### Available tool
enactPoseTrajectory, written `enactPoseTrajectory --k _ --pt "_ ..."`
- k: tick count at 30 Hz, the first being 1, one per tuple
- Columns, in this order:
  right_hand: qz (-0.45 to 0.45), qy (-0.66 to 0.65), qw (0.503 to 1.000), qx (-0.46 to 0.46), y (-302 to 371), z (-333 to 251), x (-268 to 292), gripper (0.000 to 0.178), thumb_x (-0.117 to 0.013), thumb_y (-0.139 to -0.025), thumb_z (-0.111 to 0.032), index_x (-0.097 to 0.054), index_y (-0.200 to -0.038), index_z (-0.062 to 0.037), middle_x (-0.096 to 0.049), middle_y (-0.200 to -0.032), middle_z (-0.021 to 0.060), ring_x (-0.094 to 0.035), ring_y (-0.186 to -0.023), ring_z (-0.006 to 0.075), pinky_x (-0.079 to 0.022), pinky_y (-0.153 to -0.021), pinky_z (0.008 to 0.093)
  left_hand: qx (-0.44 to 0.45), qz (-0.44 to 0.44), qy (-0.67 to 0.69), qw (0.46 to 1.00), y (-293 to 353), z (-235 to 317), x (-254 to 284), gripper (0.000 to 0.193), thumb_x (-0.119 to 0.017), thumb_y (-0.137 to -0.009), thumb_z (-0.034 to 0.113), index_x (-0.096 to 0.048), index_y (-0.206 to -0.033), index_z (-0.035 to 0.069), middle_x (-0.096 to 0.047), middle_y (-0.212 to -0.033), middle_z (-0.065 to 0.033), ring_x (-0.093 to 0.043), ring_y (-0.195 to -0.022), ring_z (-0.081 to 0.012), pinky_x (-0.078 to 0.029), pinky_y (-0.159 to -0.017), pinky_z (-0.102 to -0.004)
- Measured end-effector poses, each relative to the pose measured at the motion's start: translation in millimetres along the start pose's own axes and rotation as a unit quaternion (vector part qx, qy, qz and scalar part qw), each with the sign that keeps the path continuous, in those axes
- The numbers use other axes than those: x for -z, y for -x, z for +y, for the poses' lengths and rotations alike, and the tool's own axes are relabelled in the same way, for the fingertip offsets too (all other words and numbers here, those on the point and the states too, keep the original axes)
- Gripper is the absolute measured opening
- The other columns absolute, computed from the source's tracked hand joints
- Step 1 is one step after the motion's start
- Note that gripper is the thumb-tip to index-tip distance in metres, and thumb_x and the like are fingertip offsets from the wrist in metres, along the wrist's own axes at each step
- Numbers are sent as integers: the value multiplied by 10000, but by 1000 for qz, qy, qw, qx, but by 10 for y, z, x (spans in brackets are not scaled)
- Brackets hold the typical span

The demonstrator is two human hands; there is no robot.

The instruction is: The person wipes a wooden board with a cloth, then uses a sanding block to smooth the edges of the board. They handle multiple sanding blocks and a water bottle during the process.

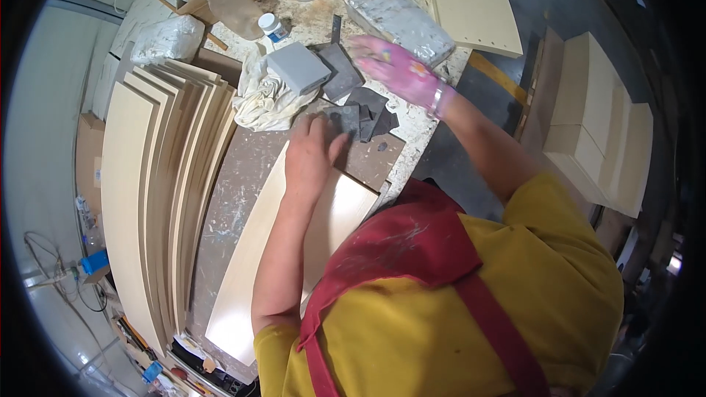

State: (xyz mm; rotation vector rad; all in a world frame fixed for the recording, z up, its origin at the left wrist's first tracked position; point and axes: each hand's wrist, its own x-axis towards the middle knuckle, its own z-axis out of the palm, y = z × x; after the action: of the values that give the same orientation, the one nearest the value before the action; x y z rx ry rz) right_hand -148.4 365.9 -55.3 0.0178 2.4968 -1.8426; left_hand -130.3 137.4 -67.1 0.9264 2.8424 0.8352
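Grey sheet point(343, 120) lies by bare left hand point(309, 154), probably for easy reach; left fingers curled, grip unclear; gloved right hand point(401, 73) blurred, can't tell fingers.

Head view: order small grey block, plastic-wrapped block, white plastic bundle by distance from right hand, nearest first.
1. Plastic-wrapped block: just beyond the gloved right hand.
2. Small grey block: to its left.
3. White plastic bundle: far left.
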Motion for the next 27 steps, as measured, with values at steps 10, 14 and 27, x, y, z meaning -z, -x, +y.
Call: enactPoseTrajectory --k 10,14,27 --pt "100 262 960 -8 881 549 27 485 -564 -848 -138 -458 -1318 -81 -537 -1213 225 -586 -1002 375 -489 -845 409 -53 -75 -72 993 -229 337 -492 857 -724 -706 467 -376 -1362 39 -535 -1150 -206 -531 -965 -354 -460 -836 -420" --pt "67 373 924 -45 736 540 -35 398 -580 -835 -127 -521 -1225 -69 -534 -1125 160 -599 -895 347 -498 -759 406 -74 -121 -76 987 -435 408 -583 574 -680 -792 312 -469 -1257 48 -588 -1014 -188 -570 -903 -356 -481 -784 -432" --pt "110 -434 882 -147 1188 695 -314 384 -611 -873 -161 -457 -1213 -68 -560 -1020 17 -552 -912 120 -496 -688 293 28 -46 263 963 -232 808 -726 212 -613 -750 1 -599 -961 19 -584 -939 -186 -596 -844 -339 -468 -718 -381"
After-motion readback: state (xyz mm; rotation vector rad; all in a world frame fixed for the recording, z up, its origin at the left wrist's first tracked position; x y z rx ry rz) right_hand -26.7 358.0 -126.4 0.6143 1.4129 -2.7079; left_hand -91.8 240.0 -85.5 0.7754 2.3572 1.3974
